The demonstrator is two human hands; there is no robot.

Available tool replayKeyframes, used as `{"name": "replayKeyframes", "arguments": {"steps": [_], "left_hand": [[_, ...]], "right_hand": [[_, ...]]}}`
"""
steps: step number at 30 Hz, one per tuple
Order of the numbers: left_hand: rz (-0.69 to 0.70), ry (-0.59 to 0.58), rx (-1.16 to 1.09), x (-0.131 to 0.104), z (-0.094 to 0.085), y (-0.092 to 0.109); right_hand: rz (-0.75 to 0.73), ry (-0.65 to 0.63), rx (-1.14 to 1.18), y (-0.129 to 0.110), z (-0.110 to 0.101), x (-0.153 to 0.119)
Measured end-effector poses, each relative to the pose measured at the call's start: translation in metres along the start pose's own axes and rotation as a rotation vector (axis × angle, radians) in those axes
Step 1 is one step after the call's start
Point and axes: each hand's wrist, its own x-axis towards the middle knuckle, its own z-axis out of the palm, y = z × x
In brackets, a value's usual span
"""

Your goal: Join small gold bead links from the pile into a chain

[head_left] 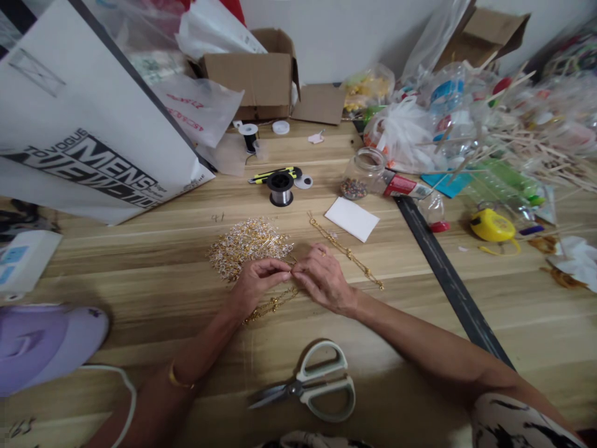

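Note:
My left hand (258, 281) and my right hand (325, 280) meet fingertip to fingertip over the wooden table. Each pinches at a small piece too tiny to make out. Below my left hand lies a gold beaded chain (275, 302), its end close under the fingertips. Just behind that hand spreads a pile of small gold and clear beads (247, 244). A second gold chain (347, 252) stretches diagonally on the table beyond my right hand. Scissors (321, 387) with pale handles lie partly spread nearer to me.
A wire spool (280, 189), a yellow-black cutter (275, 175), a white card (352, 218) and a bead jar (364, 174) stand or lie behind. A yellow tape measure (492, 225) is at right, a purple iron (51, 345) at left. A dark strip (448, 274) crosses the table.

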Motion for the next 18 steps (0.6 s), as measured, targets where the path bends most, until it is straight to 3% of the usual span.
{"name": "replayKeyframes", "arguments": {"steps": [18], "left_hand": [[-0.027,-0.021,-0.060,0.0012,0.0003,0.0026]], "right_hand": [[-0.014,0.051,0.026,-0.0038,-0.0034,0.0018]]}}
